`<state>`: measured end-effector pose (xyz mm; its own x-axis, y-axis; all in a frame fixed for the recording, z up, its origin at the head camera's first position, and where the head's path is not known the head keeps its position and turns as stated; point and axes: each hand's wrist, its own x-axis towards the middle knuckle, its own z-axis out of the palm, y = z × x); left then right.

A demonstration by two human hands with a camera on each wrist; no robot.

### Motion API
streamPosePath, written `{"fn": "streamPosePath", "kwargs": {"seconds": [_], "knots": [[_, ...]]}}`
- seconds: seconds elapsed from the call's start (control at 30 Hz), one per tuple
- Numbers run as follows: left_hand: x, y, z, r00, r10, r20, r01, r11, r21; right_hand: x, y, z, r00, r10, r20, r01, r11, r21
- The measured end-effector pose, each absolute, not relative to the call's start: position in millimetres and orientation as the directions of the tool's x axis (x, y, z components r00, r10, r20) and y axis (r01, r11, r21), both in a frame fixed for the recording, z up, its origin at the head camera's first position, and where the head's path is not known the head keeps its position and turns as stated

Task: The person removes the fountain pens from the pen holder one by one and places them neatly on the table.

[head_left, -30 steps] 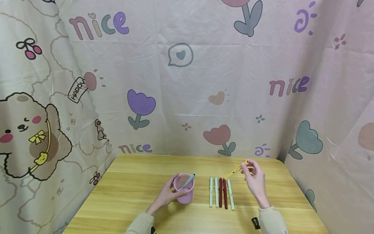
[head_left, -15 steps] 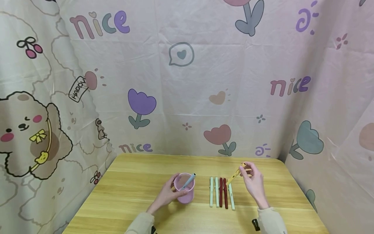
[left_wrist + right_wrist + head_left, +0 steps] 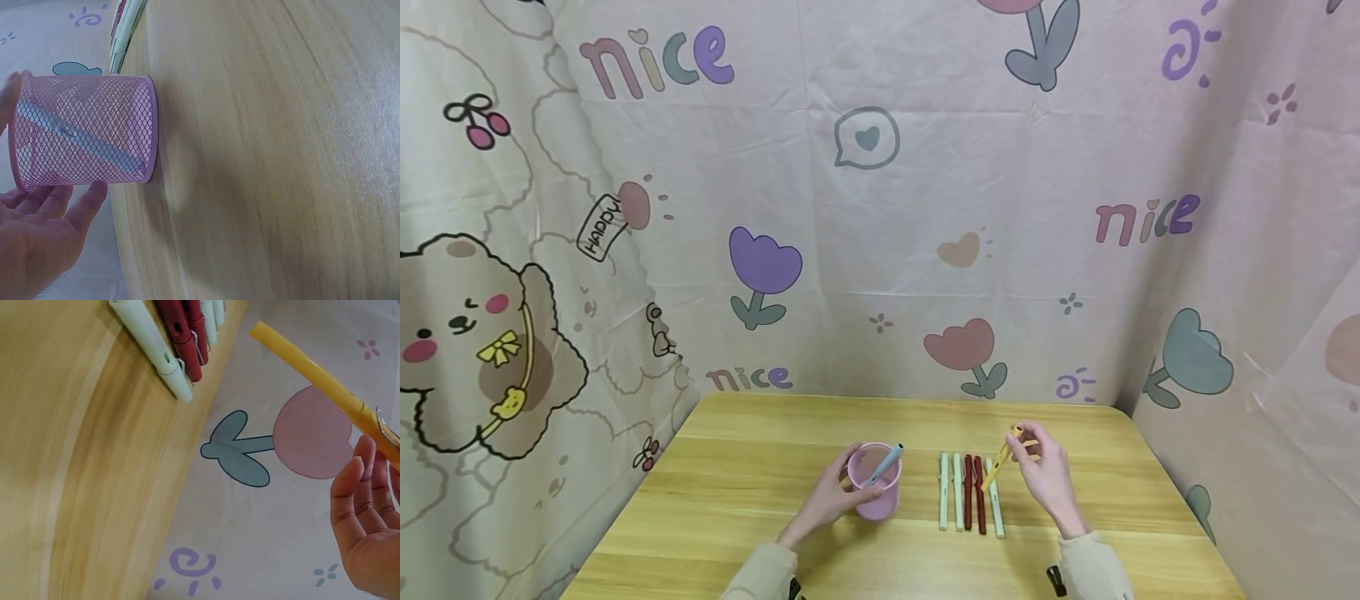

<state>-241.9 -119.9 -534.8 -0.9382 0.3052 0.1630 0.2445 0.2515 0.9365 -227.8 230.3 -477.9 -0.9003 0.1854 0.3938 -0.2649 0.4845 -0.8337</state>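
Observation:
My left hand (image 3: pixel 827 502) holds a pink mesh pen holder (image 3: pixel 877 505) upright on the table, thumb on one side and fingers on the other. A light blue pen (image 3: pixel 883 467) leans inside it and shows through the mesh in the left wrist view. My right hand (image 3: pixel 1048 472) pinches a yellow pen (image 3: pixel 312 374) near its clip end, in the air. The pen's free end points down and left, over a row of pens. In that row lie two dark red pens (image 3: pixel 967 493), with mint pens (image 3: pixel 943 492) on both sides of them.
The wooden table (image 3: pixel 730 467) carries the pen holder on the left of the pen row. A patterned cloth (image 3: pixel 865 233) hangs behind the table's back edge and along both sides.
My right hand has moved left and a little nearer, bringing the yellow pen over the row and tilting it steeper. The left hand and the pen holder stay in place.

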Motion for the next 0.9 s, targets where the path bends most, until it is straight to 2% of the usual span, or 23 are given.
{"fn": "streamPosePath", "kwargs": {"seconds": [0.4,0.9], "knots": [[-241,-119,-535,-0.938,0.301,0.171,0.258,0.278,0.925,-231,235,-489,-0.894,0.179,0.411,-0.258,0.542,-0.799],[-242,-120,-537,-0.939,0.300,0.170,0.262,0.298,0.918,-230,235,-493,-0.924,0.147,0.353,-0.191,0.621,-0.760]]}}
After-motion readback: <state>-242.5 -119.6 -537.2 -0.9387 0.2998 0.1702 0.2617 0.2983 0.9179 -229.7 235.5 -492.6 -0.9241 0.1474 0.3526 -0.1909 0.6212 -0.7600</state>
